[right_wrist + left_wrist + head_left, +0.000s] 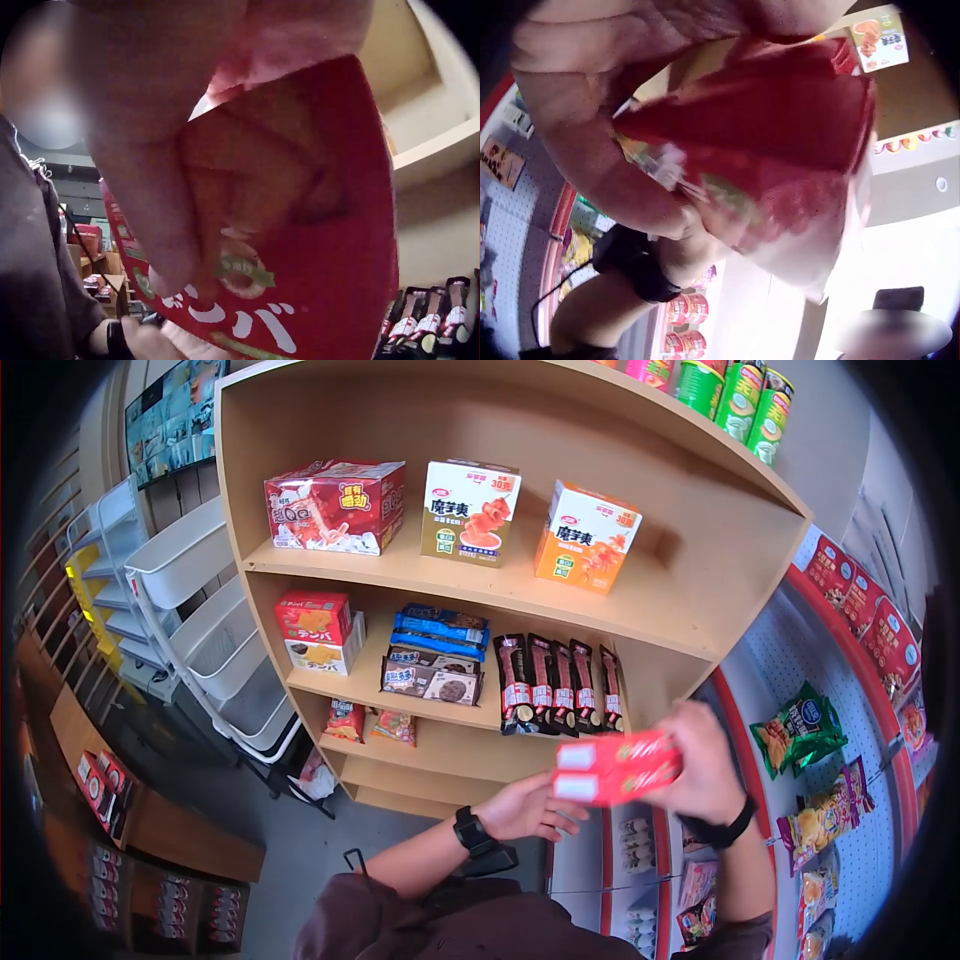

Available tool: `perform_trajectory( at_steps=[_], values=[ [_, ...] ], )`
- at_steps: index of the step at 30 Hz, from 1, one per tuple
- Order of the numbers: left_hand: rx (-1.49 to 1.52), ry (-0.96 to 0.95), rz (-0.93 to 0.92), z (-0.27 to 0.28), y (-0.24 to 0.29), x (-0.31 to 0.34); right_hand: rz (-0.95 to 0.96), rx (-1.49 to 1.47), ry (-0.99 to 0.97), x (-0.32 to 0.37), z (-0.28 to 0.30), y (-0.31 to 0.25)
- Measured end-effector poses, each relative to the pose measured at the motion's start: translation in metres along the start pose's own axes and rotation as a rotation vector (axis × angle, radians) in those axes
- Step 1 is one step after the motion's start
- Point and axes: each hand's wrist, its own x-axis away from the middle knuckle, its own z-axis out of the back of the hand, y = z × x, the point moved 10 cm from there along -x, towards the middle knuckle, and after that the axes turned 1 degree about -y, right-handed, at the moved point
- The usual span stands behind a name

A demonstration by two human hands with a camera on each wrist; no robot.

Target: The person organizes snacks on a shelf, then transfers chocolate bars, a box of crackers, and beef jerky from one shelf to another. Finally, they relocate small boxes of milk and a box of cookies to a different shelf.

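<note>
The right hand (705, 765) holds two red boxes (620, 765), one on top of the other, out in front of the shelf (450, 575). Its fingers (150, 150) wrap tight round the far end of them. The left hand (525, 810) is just under the near end, low in front of the shelf, and its fingers reach up to the red boxes. I cannot tell if it grips them or only touches.

On the shelf, an orange box (585, 537) stands on a high board. Dark packs (560, 685) stand in a row on the board below it. Green cans (745, 400) sit on top of the shelf. Snack bags (800, 730) hang to the right of the shelf. A white rack (190, 560) stands to its left.
</note>
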Motion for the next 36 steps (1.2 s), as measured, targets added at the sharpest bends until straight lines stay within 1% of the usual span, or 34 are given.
perform_trajectory(
  at_steps=[2,3,4,5,6,9,11,14,15,18,19,22,25,28,36],
  values=[
    [-0.122,0.213,0.043,0.036,-0.005,0.019,-0.182,-0.094,0.099,-0.008,0.023,0.048],
    [-0.14,0.276,0.046,0.041,-0.006,0.031,-0.202,-0.107,0.148,-0.012,0.032,0.074],
    [-0.16,0.302,0.023,0.048,-0.005,0.043,-0.203,-0.153,0.159,-0.021,0.042,0.096],
    [-0.181,0.322,0.003,0.055,-0.005,0.054,-0.246,-0.136,0.155,-0.032,0.056,0.107],
    [-0.203,0.34,-0.016,0.063,-0.005,0.064,-0.291,-0.21,0.142,-0.04,0.063,0.125],
    [-0.106,0.411,-0.102,0.09,-0.004,0.097,-0.335,-0.139,0.107,-0.061,0.075,0.172],
    [-0.089,0.446,-0.14,0.095,0.0,0.113,-0.378,-0.082,0.067,-0.073,0.073,0.197],
    [-0.062,0.514,-0.192,0.1,0.003,0.132,-0.404,0.046,-0.021,-0.083,0.055,0.227],
    [-0.055,0.533,-0.2,0.1,0.004,0.137,-0.445,0.003,-0.042,-0.085,0.047,0.235],
    [-0.045,0.592,-0.221,0.109,0.006,0.151,-0.487,0.035,-0.183,-0.089,0.021,0.25],
    [-0.047,0.607,-0.227,0.112,0.006,0.154,-0.562,-0.108,-0.24,-0.087,0.009,0.26],
    [-0.049,0.633,-0.241,0.116,0.007,0.159,-0.36,0.178,-0.14,-0.09,0.013,0.256],
    [-0.04,0.651,-0.238,0.122,0.005,0.159,-0.429,0.354,-0.264,-0.091,0.006,0.249],
    [-0.041,0.666,-0.225,0.124,0.003,0.157,-0.499,0.393,-0.336,-0.096,0.003,0.245],
    [-0.031,0.675,-0.235,0.127,0.003,0.16,-0.495,0.388,-0.27,-0.114,-0.017,0.276]
  ],
)
